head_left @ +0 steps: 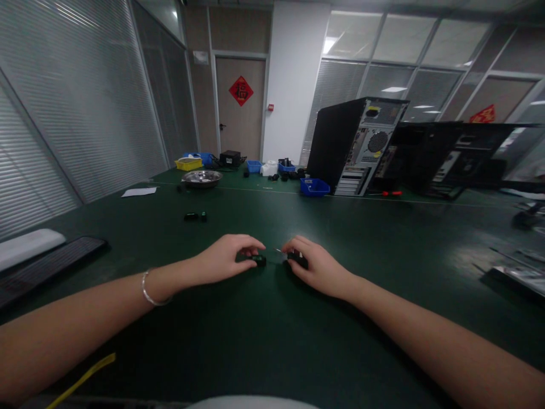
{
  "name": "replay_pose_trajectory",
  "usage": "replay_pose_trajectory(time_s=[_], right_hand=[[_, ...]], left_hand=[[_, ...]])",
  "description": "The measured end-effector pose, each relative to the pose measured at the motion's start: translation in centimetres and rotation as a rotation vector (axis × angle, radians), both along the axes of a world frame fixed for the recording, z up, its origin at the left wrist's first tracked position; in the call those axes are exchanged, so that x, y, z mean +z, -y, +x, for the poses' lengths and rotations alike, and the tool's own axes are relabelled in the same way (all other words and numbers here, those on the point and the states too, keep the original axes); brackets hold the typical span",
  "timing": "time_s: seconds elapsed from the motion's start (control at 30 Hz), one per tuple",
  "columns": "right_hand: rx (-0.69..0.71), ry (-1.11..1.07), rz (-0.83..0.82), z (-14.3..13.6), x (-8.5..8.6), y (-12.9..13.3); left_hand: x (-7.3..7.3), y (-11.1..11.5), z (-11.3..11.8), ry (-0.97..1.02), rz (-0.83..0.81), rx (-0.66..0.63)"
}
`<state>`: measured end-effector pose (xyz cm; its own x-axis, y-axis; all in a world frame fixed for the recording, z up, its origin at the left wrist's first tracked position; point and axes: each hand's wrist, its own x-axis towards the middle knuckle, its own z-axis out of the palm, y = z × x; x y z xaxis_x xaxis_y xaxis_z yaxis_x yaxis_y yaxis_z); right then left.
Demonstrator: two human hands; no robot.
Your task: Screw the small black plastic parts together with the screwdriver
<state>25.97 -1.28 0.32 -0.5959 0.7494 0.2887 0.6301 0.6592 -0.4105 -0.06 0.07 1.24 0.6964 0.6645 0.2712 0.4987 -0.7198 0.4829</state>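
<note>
My left hand (pixel 232 255) is just left of the middle of the table. Its thumb and curled fingers close around a small black-and-green part (pixel 259 261), whose exact kind I cannot make out; the index finger stretches above it. Facing it across a narrow gap, my right hand (pixel 313 264) grips a small black piece (pixel 298 260) between thumb and fingers. A thin, light metal-looking tip (pixel 277 250) juts leftward from beside those fingertips. Farther off to the left, two small black pieces (pixel 191 216) lie on the green tabletop (pixel 255 318).
Behind stand a black computer tower (pixel 340 142), a blue bin (pixel 314 187), a metal bowl (pixel 202 179) and a yellow tray (pixel 188 163). A keyboard (pixel 55 264) lies left; metal parts (pixel 522 272) lie right. A red-handled tool (pixel 392 193) rests near the tower. A yellow strap (pixel 85 378) is at front left.
</note>
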Motion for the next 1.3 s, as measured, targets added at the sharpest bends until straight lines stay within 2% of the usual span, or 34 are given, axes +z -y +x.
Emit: replay_pose_trajectory(time_s=[0.1, 0.2, 0.43, 0.7, 1.3], right_hand=[[0.013, -0.022, -0.018, -0.2, 0.1, 0.1], [0.045, -0.033, -0.043, -0.3, 0.3, 0.3], [0.116, -0.025, -0.043, -0.3, 0.3, 0.5], [0.137, 0.004, -0.031, -0.4, 0.7, 0.8], [0.169, -0.044, -0.028, -0.4, 0.1, 0.7]], left_hand=[[-1.4, 0.4, 0.8, 0.019, -0.010, -0.024], [-1.9, 0.1, 0.6, 0.075, -0.045, 0.007], [-1.7, 0.0, 0.5, 0.064, -0.052, 0.016], [-1.8, 0.1, 0.6, 0.068, -0.058, 0.022], [-1.5, 0.1, 0.6, 0.056, -0.091, 0.022]])
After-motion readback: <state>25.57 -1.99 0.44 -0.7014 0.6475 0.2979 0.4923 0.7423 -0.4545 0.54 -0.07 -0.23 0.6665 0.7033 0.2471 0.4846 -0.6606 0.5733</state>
